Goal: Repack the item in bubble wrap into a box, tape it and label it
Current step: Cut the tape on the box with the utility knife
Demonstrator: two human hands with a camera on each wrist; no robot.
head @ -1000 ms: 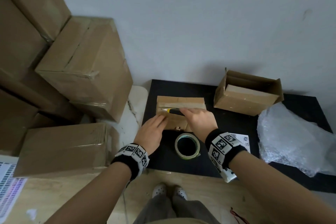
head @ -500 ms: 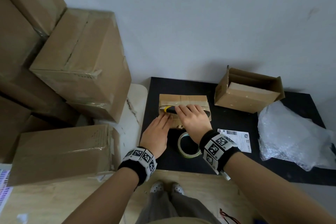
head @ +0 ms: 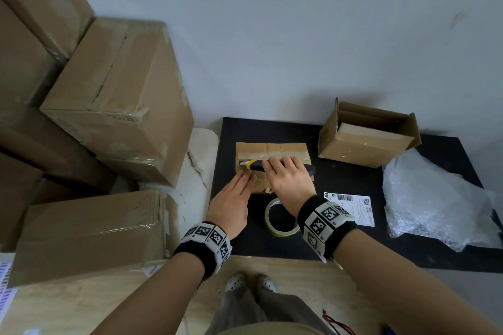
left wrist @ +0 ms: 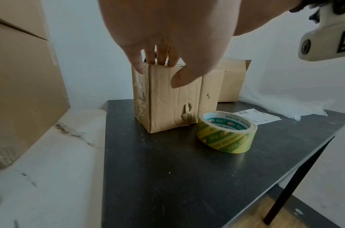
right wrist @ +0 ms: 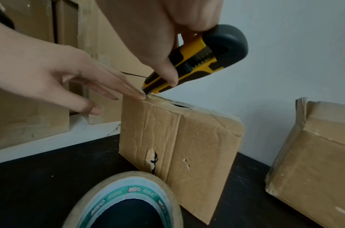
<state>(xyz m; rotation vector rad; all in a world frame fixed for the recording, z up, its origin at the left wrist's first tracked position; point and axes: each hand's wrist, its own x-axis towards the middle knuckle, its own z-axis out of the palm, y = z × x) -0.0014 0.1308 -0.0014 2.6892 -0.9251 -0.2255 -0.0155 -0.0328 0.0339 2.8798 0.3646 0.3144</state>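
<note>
A small worn cardboard box (head: 272, 151) (left wrist: 173, 100) (right wrist: 179, 138) stands on the black table (head: 353, 187), its top seam taped. My right hand (head: 285, 174) (right wrist: 163, 50) grips a yellow and black utility knife (head: 254, 164) (right wrist: 195, 61), blade tip at the left end of the top seam. My left hand (head: 234, 198) (left wrist: 163, 38) (right wrist: 70, 80) presses straight fingers on the box's top left edge. A roll of tape (head: 280, 219) (left wrist: 227, 131) (right wrist: 124, 200) lies in front of the box. A shipping label (head: 351, 207) (left wrist: 255, 115) lies to its right.
An open empty cardboard box (head: 367, 136) (right wrist: 314, 162) sits at the back right, with a heap of bubble wrap (head: 432, 198) beside it. Large stacked cartons (head: 109, 103) crowd the left, next to a white marble ledge (left wrist: 50, 154). A wall stands close behind.
My right hand has drawn the knife leftward along the box's top seam to its left end. My left hand stayed pressed on the box.
</note>
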